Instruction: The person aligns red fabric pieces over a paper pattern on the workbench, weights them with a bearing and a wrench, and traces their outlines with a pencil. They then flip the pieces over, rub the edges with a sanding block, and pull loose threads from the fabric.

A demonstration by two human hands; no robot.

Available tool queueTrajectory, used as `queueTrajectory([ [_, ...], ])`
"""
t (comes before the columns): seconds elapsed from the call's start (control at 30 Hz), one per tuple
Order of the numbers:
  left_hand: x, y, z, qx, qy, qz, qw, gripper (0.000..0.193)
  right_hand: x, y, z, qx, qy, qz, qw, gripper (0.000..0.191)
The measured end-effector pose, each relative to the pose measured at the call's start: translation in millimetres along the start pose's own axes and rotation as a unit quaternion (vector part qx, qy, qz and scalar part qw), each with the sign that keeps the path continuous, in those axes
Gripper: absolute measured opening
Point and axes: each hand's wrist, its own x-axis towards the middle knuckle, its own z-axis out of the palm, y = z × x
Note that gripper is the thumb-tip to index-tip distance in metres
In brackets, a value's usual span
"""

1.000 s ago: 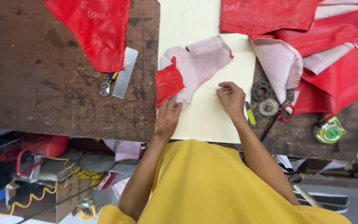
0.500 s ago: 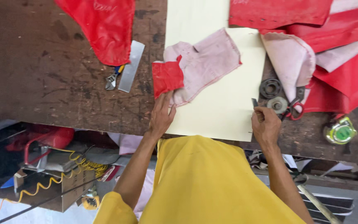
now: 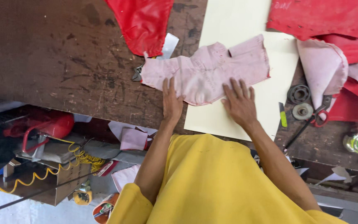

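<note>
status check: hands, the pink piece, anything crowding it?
Left hand and right hand flat, open, pressing pink fabric piece. Piece spread across cream sheet and table. Red fabric touching its top-left.

Single head-worn view, looking steeply down from above the yellow-shirted shoulders at the dark scuffed wooden worktop (image 3: 63, 62). Close range, within arm's reach. Worktop edge across mid-frame, cluttered floor below at left.
</note>
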Motion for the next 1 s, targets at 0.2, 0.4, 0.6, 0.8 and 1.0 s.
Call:
queueTrajectory([
  [0.2, 6, -14, -29, 0.008, 0.004, 0.003, 1.000, 0.069, 4, -9, 6, -0.029, -0.033, 0.064, 0.997, 0.061],
  [0.4, 46, -41, -101, 0.060, 0.172, 0.016, 0.983, 0.037, -4, -34, -2, 0.035, 0.059, 0.110, 0.992, 0.057],
  [0.6, 107, -81, -157, 0.090, 0.127, -0.003, 0.988, 0.038, -19, -69, 5, 0.126, 0.079, 0.165, 0.975, 0.044],
  [0.8, 118, -66, -147, 0.166, 0.121, 0.021, 0.978, 0.034, -26, -82, 11, 0.165, 0.056, 0.203, 0.963, 0.036],
  [1.0, 127, -53, -125, 0.181, 0.127, 0.013, 0.975, 0.043, -24, -81, 29, 0.218, 0.061, 0.284, 0.932, 0.030],
])
